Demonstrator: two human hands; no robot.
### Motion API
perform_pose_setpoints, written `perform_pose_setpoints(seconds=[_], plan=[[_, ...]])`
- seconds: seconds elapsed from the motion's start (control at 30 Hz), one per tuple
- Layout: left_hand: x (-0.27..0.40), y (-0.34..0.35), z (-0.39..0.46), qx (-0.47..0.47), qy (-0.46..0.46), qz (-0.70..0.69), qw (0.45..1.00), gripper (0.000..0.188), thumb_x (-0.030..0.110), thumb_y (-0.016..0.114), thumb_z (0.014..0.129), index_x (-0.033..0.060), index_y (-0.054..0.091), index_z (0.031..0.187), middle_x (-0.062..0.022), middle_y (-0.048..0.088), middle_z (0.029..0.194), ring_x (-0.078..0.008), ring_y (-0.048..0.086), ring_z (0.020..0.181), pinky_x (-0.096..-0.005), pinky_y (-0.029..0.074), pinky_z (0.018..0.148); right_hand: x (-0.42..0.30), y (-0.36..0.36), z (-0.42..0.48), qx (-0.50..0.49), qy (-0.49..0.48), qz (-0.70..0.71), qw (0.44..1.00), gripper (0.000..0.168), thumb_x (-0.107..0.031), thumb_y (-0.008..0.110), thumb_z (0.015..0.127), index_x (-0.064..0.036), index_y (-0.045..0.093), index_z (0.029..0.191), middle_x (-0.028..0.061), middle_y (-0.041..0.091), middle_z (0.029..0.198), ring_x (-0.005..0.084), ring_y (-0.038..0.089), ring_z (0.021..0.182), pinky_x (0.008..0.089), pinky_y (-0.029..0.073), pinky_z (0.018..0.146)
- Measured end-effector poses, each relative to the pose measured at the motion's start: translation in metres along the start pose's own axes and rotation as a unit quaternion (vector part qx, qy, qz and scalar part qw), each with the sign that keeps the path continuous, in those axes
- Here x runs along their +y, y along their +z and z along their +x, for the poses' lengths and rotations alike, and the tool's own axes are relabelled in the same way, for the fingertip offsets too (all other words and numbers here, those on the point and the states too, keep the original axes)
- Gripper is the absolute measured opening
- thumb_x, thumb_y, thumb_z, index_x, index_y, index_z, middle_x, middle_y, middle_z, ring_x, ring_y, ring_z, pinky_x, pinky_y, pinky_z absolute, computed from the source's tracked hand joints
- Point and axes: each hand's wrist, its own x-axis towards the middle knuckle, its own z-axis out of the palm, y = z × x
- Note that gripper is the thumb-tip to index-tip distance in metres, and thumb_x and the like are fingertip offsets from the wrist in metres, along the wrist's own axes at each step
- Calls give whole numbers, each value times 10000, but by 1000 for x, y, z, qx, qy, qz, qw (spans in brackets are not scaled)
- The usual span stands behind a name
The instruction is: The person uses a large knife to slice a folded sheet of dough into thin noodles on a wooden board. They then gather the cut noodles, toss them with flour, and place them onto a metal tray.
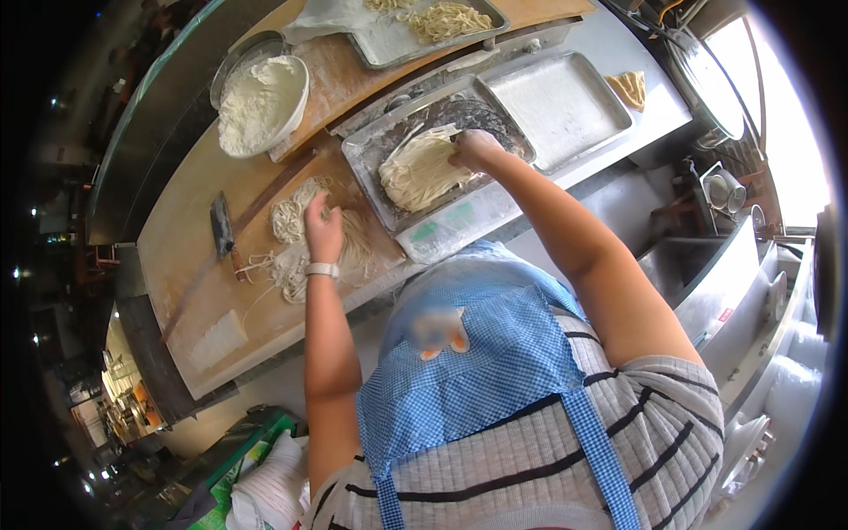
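Note:
My left hand (323,228), with a pale band at the wrist, hovers at a loose heap of fresh noodles (289,222) on the wooden board; thumb and fingers are apart. Whether it touches the strands is hard to see. A flat bunch of noodles (424,169) lies in a floured metal tray (371,192). My right hand (476,151) has its fingers curled around the right end of that bunch, hiding the strand ends. Left of the heap lie a cleaver (222,225) and a long wooden rolling pin (275,189).
A white bowl of flour (265,109) stands at the back left. Beside the noodle tray is a second floured tray (563,109), with a tan cloth (626,91) past it. Another tray (381,56) holding noodles sits behind. A dough scrap or sheet (218,338) lies front left.

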Motion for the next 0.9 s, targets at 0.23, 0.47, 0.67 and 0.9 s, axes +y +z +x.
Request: perform_pose_setpoints(seconds=[0.23, 0.47, 0.67, 0.9], plan=[[139, 78, 19, -78, 247, 29, 965, 876, 178, 746, 780, 53, 184, 1440, -123, 413, 1378, -258, 444, 1235, -342, 374, 1005, -79, -68, -31, 81, -223, 25, 971, 276, -163, 686, 713, 23, 593, 894, 209, 653, 838, 372, 635, 855, 443, 505, 735], [196, 114, 59, -36, 323, -89, 942, 549, 115, 742, 770, -9, 449, 1217, -110, 555, 1183, -206, 540, 1056, -334, 427, 911, -122, -150, -73, 213, -281, 77, 933, 493, -119, 638, 693, -54, 516, 1167, 178, 640, 768, 341, 645, 763, 420, 517, 696], [270, 128, 61, -63, 232, -262, 934, 256, 116, 683, 828, -29, 587, 1016, -84, 644, 1009, -178, 618, 873, -285, 478, 778, -122, -213, -95, 309, -302, 77, 898, 450, -62, 641, 747, -161, 578, 1181, 113, 668, 847, 218, 657, 739, 325, 537, 701], [207, 140, 74, -102, 194, -240, 946, 128, 68, 646, 823, 27, 620, 941, -55, 655, 848, -121, 611, 715, -274, 492, 650, -107, -193, -75, 247, -297, 234, 892, 336, -29, 648, 794, -112, 639, 1119, 87, 691, 938, 161, 663, 836, 287, 560, 799]])
